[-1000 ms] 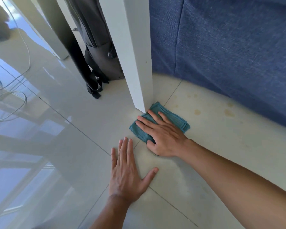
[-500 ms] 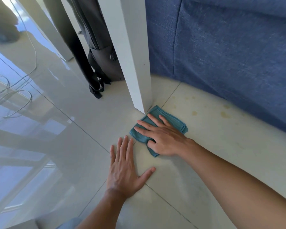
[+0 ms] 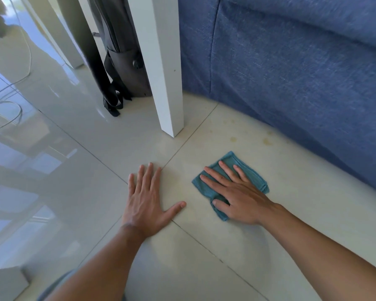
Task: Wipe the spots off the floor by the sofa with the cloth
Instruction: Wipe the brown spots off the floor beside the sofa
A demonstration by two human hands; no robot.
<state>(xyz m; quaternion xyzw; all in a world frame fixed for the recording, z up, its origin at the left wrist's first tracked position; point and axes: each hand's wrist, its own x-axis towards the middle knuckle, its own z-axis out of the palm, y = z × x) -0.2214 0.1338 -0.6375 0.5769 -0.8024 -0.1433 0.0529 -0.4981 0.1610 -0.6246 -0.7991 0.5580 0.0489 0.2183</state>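
Note:
A folded teal cloth point(image 3: 251, 173) lies flat on the pale floor tile in front of the blue sofa point(image 3: 291, 68). My right hand point(image 3: 237, 192) presses down on it, fingers spread and thumb tucked over its near corner. Yellowish spots point(image 3: 267, 141) mark the tile just beyond the cloth, close to the sofa's base, with a smaller spot point(image 3: 233, 139) to their left. My left hand point(image 3: 149, 198) rests flat on the floor to the left of the cloth, holding nothing.
A white table leg point(image 3: 165, 83) stands on the floor just left of the sofa. Behind it a dark bag point(image 3: 122, 61) and a black pole reach the floor. White cables point(image 3: 13, 109) loop on the glossy tiles at far left.
My right hand has slid the cloth away from the foot of the white leg, toward me and to the right. The left hand stays planted on the floor.

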